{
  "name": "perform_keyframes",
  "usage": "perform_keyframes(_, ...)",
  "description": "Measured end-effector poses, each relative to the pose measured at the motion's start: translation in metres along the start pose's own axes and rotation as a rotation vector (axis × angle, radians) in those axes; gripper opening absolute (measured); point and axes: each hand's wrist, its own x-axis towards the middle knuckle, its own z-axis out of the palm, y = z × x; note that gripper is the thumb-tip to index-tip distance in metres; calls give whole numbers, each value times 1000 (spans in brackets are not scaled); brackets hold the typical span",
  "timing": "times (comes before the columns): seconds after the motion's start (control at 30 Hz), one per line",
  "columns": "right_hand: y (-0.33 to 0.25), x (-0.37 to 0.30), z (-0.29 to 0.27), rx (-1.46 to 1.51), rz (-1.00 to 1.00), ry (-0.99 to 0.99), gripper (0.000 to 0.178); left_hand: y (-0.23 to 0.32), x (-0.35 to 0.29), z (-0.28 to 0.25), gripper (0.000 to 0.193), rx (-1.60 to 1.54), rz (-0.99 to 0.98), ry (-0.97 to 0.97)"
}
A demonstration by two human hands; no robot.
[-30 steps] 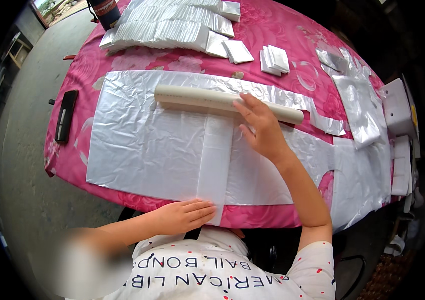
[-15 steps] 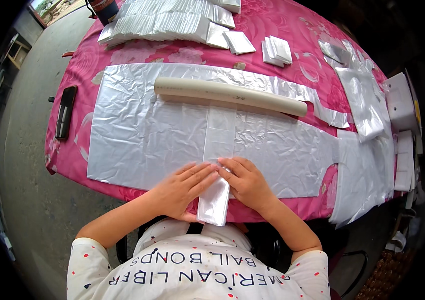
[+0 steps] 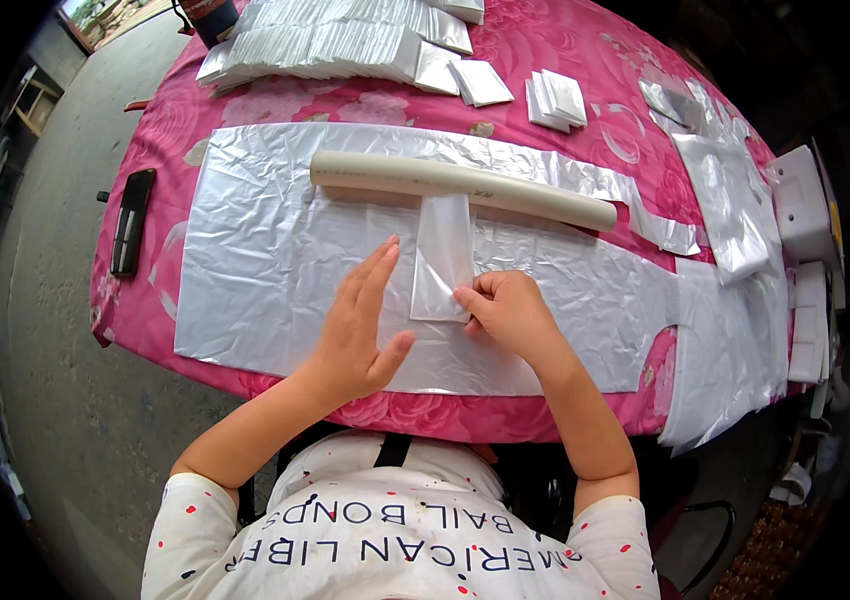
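A narrow folded strip of white plastic bag point(image 3: 442, 255) lies over the wide stack of flat plastic bags point(image 3: 255, 270), its far end beneath a long pale tube point(image 3: 445, 182). My right hand point(image 3: 507, 312) pinches the strip's near right corner between thumb and fingers. Just to the left of the strip, my left hand point(image 3: 357, 325) is raised over the stack, fingers stretched and thumb apart, holding nothing. The tube rests across the far part of the stack.
Several folded white packets point(image 3: 335, 50) line the table's far edge, with a few loose ones point(image 3: 557, 98) nearby. A phone point(image 3: 133, 222) lies at the left. More plastic bags point(image 3: 730, 350) hang over the right edge, beside white boxes point(image 3: 802, 205). The tablecloth point(image 3: 395, 412) is pink and flowered.
The strip's near end, which reached past the table's front edge, is now folded back toward the tube. My left hand has lifted off it; my right hand has moved right and away from me.
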Motion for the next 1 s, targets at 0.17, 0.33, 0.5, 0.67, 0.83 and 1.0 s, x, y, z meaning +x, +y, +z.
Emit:
perform_keyframes(0.17,2,7,2,-51,-20,25,22,13,-6,32,77,442,31,-358)
perform_keyframes(0.33,15,-12,16,-404,-292,385,40,7,-8,37,75,478,14,-363)
perform_keyframes(0.5,37,8,-2,-645,-938,267,50,0,7,31,69,476,99,-293)
perform_keyframes(0.67,29,20,-16,-565,-971,112,42,-5,17,30,51,503,175,-212)
perform_keyframes(0.83,35,27,-19,-563,-1066,173,37,-3,15,23,42,435,292,-184)
perform_keyframes(1.0,51,-5,2,-580,-1162,168,30,16,-18,8,49,295,288,-266)
